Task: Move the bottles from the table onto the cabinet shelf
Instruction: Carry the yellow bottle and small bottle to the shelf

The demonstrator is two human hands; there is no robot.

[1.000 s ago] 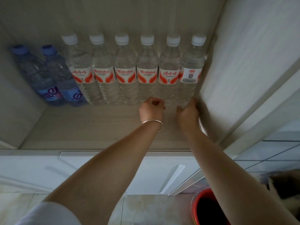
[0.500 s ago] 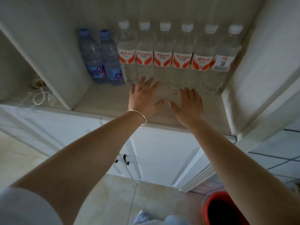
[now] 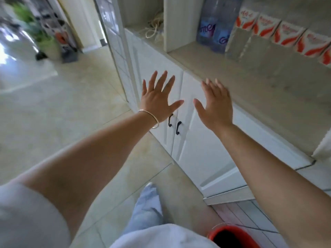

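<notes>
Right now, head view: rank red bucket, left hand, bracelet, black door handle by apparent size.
1. left hand
2. red bucket, but cut off by the frame edge and nearer the camera, so its place against the hand is unsure
3. bracelet
4. black door handle, close to the bracelet in extent

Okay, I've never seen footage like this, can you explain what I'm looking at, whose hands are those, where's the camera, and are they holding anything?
There is no robot here: a person wears a wide-angle camera on the head, looking down along both arms. The left hand, with a bangle on its wrist, and the right hand are spread open and hold nothing, in front of white cabinet doors. On the cabinet shelf stand blue-tinted bottles and clear bottles with red-and-white labels. A red bucket sits on the floor at lower right.
</notes>
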